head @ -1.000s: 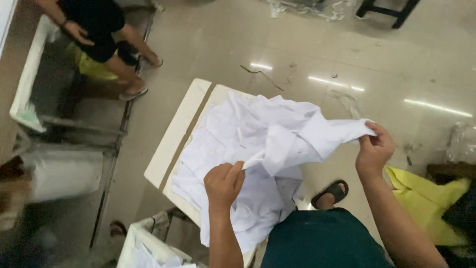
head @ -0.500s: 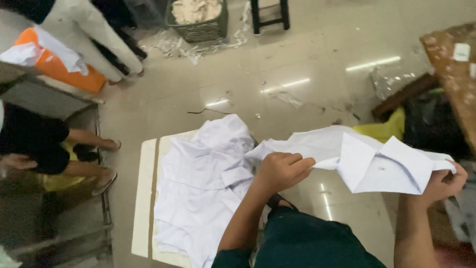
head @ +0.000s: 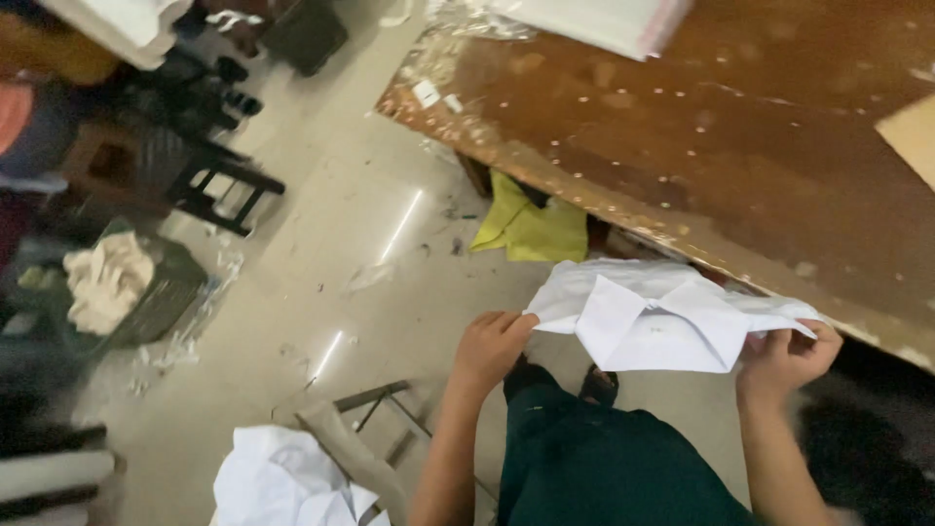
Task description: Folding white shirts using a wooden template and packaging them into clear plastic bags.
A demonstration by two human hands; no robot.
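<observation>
A folded white garment (head: 654, 317) is stretched between my two hands, just in front of the worn brown table's edge (head: 623, 209). My left hand (head: 495, 344) pinches its left end. My right hand (head: 787, 356) grips its right end. More white cloth (head: 282, 482) lies on a small board at the lower left, away from both hands. My dark green trousers fill the bottom centre.
A yellow cloth (head: 531, 226) lies on the floor under the table. A dark basket with cream fabric (head: 109, 282) stands at the left, a black stool (head: 219, 180) behind it. A clear-wrapped white packet (head: 594, 21) rests on the table top.
I have turned right, away from the board of white cloth toward the brown table, carrying the folded white garment between both hands. The board has slid to the lower left.
</observation>
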